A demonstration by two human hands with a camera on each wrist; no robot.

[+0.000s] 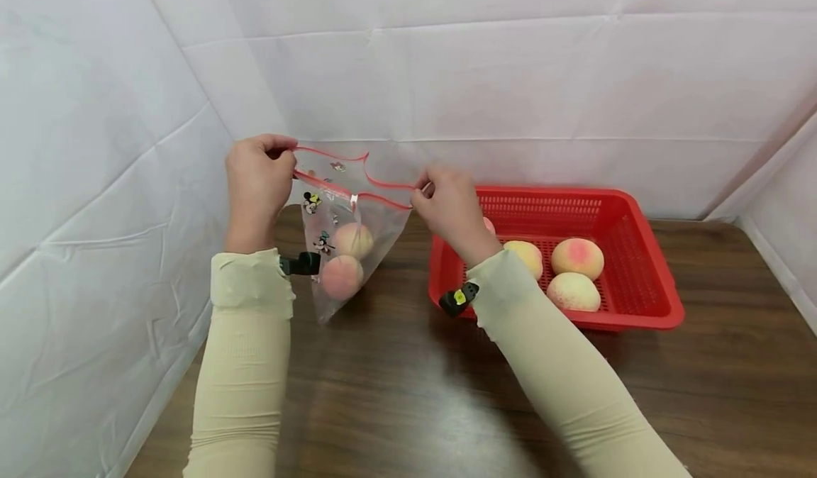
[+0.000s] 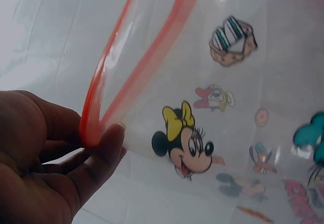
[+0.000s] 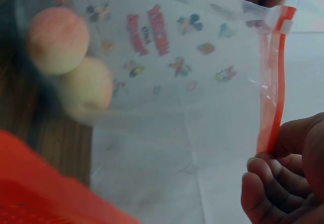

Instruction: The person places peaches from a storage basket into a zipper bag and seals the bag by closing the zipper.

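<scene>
A clear slider zip bag (image 1: 383,226) with a red zip rim and cartoon prints hangs between both hands, its mouth spread apart. My left hand (image 1: 258,184) pinches the left end of the rim between thumb and fingers. At the opposite corner my right hand (image 1: 449,205) pinches the red strip (image 3: 277,92). A white slider (image 1: 354,201) sits midway along the near edge. Two peaches lie low in the bag: a pinkish peach (image 1: 341,277) and a paler peach (image 1: 354,241) above it.
To the right a red plastic basket (image 1: 645,265) stands on the brown wooden table (image 1: 383,393). Several peaches are in it, among them a pink-topped peach (image 1: 577,258) and a speckled peach (image 1: 573,292). White cloth (image 1: 510,81) hangs behind and at both sides.
</scene>
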